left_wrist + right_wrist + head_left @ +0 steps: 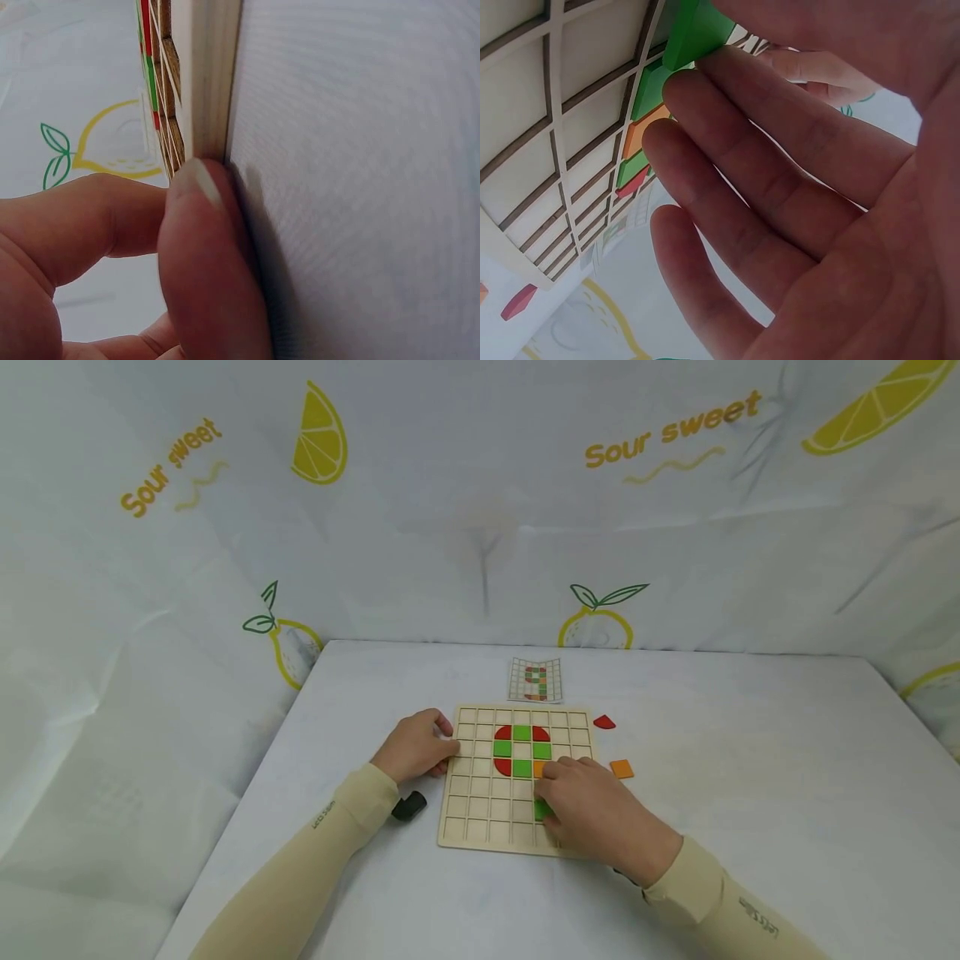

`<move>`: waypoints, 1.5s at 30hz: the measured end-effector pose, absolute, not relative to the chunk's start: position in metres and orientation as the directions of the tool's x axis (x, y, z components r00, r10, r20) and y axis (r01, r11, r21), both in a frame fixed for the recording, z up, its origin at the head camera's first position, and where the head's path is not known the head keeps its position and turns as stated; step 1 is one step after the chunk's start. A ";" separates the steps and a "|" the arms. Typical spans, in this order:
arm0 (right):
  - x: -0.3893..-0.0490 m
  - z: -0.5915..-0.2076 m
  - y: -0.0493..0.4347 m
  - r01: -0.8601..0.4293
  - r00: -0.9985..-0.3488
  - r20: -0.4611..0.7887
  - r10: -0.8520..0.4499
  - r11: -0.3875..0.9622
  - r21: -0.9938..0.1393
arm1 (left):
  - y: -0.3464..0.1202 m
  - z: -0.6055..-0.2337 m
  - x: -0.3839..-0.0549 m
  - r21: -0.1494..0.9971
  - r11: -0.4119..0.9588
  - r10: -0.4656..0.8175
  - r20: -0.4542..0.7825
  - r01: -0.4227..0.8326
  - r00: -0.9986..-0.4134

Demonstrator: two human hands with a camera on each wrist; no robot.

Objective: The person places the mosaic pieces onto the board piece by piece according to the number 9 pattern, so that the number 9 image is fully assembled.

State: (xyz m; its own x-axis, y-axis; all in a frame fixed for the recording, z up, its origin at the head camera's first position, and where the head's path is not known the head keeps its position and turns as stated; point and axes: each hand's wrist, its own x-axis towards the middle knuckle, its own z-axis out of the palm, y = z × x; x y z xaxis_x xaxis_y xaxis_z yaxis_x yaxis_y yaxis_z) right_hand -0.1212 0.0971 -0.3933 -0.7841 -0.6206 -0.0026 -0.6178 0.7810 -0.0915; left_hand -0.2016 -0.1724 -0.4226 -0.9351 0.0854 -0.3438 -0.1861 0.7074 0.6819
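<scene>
A wooden grid board (467, 810) lies on the white table. Red quarter-round tiles (503, 767) and green square tiles (522, 733) form a ring in its cells, with an orange square tile (539, 768) at the ring's lower right corner. My right hand (600, 810) pinches a green square tile (697, 34) over the board's lower right part, other fingers extended. Another green tile (651, 90) sits beyond it, beside the orange one. At the board's left edge, my left hand (412, 747) grips the rim with thumb (210, 255) and index finger.
Beyond the board lies a paper card (535, 681) with a printed coloured grid pattern. A loose red tile (604, 722) and an orange square tile (621, 768) lie right of the board. Near the left wrist is a black object (409, 806). A printed cloth hangs behind the table.
</scene>
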 end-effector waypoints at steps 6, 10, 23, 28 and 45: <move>-0.121 -0.394 0.097 -0.618 -0.785 0.004 -0.620 0.782 -0.080 | -0.172 -0.423 -0.202 0.682 0.709 0.089 -0.339 -0.179 -0.937; -0.121 -0.396 0.097 -0.622 -0.782 0.012 -0.623 0.780 -0.075 | -0.173 -0.424 -0.202 0.686 0.705 0.089 -0.336 -0.179 -0.938; -0.121 -0.398 0.097 -0.630 -0.776 0.018 -0.631 0.774 -0.060 | -0.173 -0.424 -0.202 0.699 0.694 0.097 -0.333 -0.176 -0.938; -0.121 -0.398 0.096 -0.623 -0.781 0.001 -0.625 0.779 -0.067 | -0.174 -0.424 -0.200 0.713 0.680 0.104 -0.325 -0.171 -0.940; -0.124 -0.393 0.101 -0.599 -0.796 -0.021 -0.605 0.792 -0.114 | -0.173 -0.424 -0.201 0.708 0.683 0.098 -0.337 -0.183 -0.936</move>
State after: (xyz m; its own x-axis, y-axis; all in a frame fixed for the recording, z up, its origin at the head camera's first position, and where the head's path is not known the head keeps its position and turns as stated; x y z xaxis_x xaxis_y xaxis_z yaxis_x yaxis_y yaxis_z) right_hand -0.1245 0.1010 -0.3926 -0.7959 -0.6050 -0.0211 -0.5993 0.7924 -0.1140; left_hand -0.2008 -0.1730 -0.4239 -0.9365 0.0979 -0.3368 -0.1831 0.6826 0.7075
